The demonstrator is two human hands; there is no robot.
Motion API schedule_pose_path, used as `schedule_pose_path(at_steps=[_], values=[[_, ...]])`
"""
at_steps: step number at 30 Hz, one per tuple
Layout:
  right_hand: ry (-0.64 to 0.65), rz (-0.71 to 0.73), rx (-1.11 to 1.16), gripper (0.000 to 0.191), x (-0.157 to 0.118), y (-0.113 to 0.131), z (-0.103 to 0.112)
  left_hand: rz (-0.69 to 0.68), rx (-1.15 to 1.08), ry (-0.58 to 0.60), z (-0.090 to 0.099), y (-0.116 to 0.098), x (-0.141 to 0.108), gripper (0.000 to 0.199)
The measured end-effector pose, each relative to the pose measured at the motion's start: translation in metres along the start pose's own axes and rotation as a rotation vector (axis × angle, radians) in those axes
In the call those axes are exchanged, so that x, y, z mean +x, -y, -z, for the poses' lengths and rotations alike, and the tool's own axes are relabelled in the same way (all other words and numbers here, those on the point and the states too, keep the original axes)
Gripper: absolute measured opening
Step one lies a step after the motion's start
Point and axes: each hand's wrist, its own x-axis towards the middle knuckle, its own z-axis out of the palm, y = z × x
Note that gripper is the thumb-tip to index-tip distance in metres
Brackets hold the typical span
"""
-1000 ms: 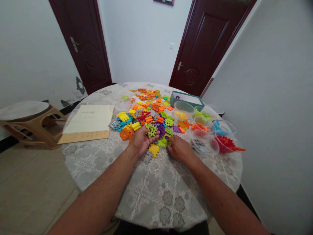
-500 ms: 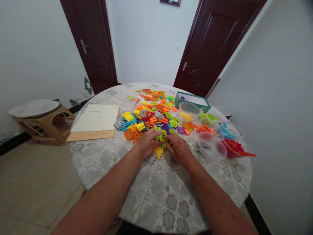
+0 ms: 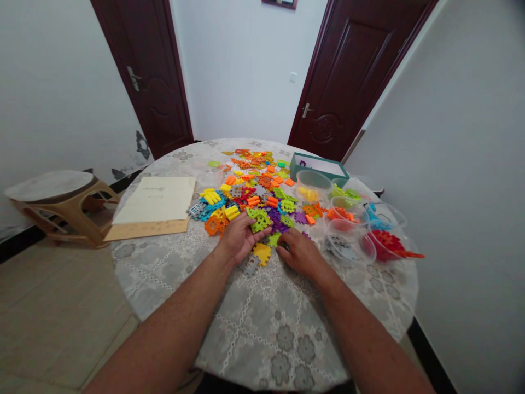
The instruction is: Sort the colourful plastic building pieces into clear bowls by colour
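Note:
My left hand (image 3: 241,239) is closed on a lime-green interlocking plastic piece (image 3: 259,220), thumb on top and fingers beneath. Close to the tabletop, my right hand (image 3: 298,251) has its fingers curled beside another lime-green piece (image 3: 274,239); whether it grips anything is hidden. Nearer to me lie a yellow toothed piece (image 3: 262,253) and a grey one (image 3: 251,266). Just beyond the hands spreads a pile of mixed building pieces, with purple ones (image 3: 279,219), orange ones (image 3: 213,225) and yellow stacked pieces (image 3: 210,196).
Clear plastic bowls at the right hold sorted pieces, among them red ones (image 3: 383,244), grey ones (image 3: 342,249) and blue ones (image 3: 377,218). Behind them stands a green box (image 3: 340,174). A paper pad (image 3: 158,200) lies at the left; a stool (image 3: 61,202) stands beyond the table edge.
My right hand has come away from the green piece in my left hand and dropped lower to the right. The left hand keeps its hold, and the view has shifted slightly.

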Motion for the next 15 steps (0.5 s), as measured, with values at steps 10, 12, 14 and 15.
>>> schedule_pose_path(at_steps=[10,12,14,15], values=[[-0.039,0.064,0.155,0.007,-0.006,0.001,0.016,0.029,-0.001,0.025,-0.003,-0.002,-0.003,0.039],[-0.036,0.042,0.314,0.005,-0.008,-0.005,0.024,0.035,0.006,0.016,-0.003,-0.002,-0.003,0.040],[0.038,-0.011,0.554,0.013,-0.009,-0.009,0.030,0.037,0.010,0.010,-0.003,-0.002,-0.003,0.040],[0.096,-0.046,0.703,0.018,-0.010,-0.010,0.032,0.037,0.012,0.011,-0.003,-0.002,-0.003,0.040]])
